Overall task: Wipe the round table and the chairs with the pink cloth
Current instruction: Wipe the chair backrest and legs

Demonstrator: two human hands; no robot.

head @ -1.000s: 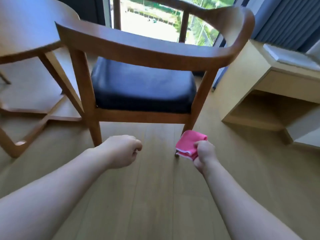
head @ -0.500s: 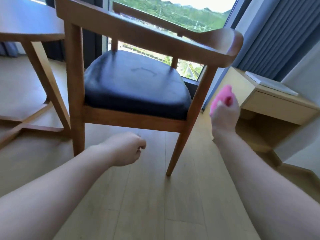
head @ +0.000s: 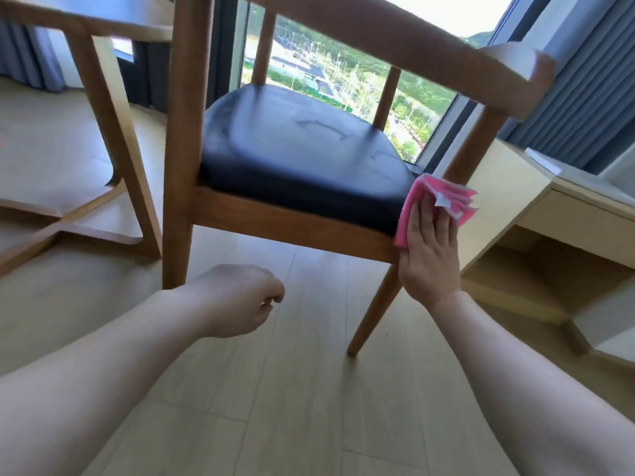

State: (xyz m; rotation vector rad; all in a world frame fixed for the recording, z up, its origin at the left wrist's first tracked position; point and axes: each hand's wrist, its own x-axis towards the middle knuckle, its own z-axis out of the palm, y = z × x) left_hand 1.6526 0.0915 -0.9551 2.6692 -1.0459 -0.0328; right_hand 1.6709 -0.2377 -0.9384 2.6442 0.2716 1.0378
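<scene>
A wooden chair [head: 178, 139] with a dark padded seat [head: 299, 152] and a curved backrest fills the middle of the head view. My right hand [head: 429, 255] lies flat with the folded pink cloth [head: 446, 201] under its fingers, pressed against the chair's near right corner where the leg meets the seat frame. My left hand [head: 240, 300] hangs in a loose fist above the floor, below the seat's front rail, holding nothing. The round table [head: 103, 15] shows only its edge and wooden legs at the upper left.
A light wooden cabinet [head: 567, 214] with an open lower shelf stands close on the right of the chair. Behind the chair is a floor-length window with grey curtains [head: 584, 80]. The table's cross-shaped base [head: 68, 221] lies on the wooden floor at left.
My right hand has moved left and down from mid-air to the chair's right corner and flattened the cloth against it. The view has dropped lower and closer. My left hand has barely moved.
</scene>
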